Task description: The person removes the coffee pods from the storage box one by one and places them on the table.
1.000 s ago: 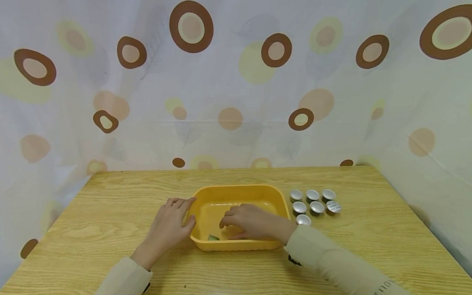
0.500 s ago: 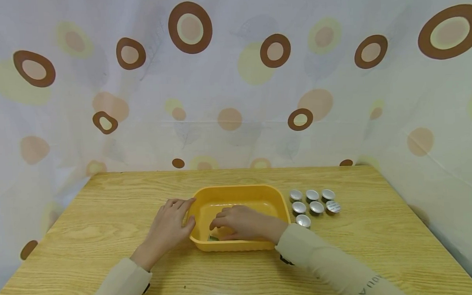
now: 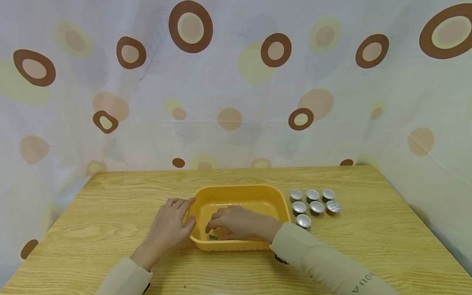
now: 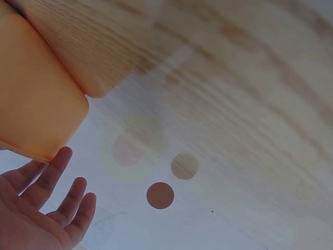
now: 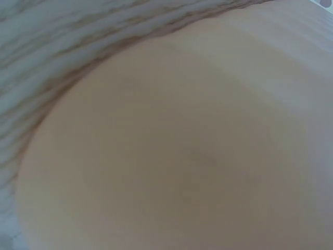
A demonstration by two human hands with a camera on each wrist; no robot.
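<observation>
A yellow plastic basin sits on the wooden table. At its left end my left hand touches the rim, thumb and index fingertip at the edge. The left wrist view shows that hand's fingers spread and only slightly bent, one tip against the basin's rim. My right hand reaches inside the basin, fingers loosely bent downward. Between its index finger and thumb, near the front left corner, lies a small green piece, partly hidden by the hand. The basin's wall fills most of the right wrist view.
Several small cups with silvery lids stand in rough rows right of the basin, near my right forearm. The wooden table extends to both sides. A patterned white curtain hangs behind and along the sides.
My right hand has slid left within the basin, its fingers coming over the small green piece and covering part of it. The left hand stays at the rim.
</observation>
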